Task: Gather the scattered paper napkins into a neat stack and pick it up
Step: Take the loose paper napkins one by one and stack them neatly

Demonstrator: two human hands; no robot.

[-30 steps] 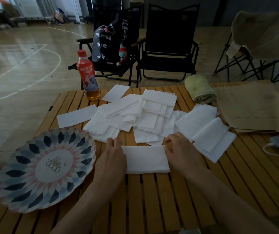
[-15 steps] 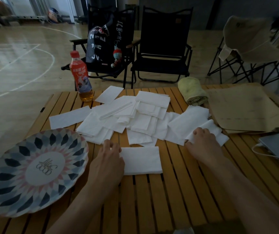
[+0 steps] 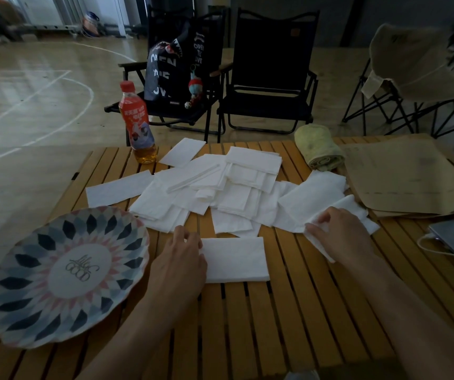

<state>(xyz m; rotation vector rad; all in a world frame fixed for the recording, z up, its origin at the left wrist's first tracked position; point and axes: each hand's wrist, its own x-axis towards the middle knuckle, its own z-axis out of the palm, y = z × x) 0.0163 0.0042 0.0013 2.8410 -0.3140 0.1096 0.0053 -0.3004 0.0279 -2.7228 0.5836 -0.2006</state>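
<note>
— Item: napkins (image 3: 220, 187)?
— Soft white folded rectangles, heaped centrally on the slatted wooden tabletop (image 3: 302, 311). My left hand (image 3: 177, 266) lay flat on a squared stack (image 3: 235, 259) near the front edge.
— Right hand (image 3: 341, 237)?
— It pinched one creased napkin (image 3: 356, 208) toward the right edge, half hidden beneath my palm.

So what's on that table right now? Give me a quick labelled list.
table: wooden slats
stack: small, squared, near side
left hand: rests on stack's left edge
right hand: pinches a loose napkin
pile: napkins scattered mid-table
plate: patterned, left of stack
bottle: upright, far left corner
towel: rolled, far right
</note>
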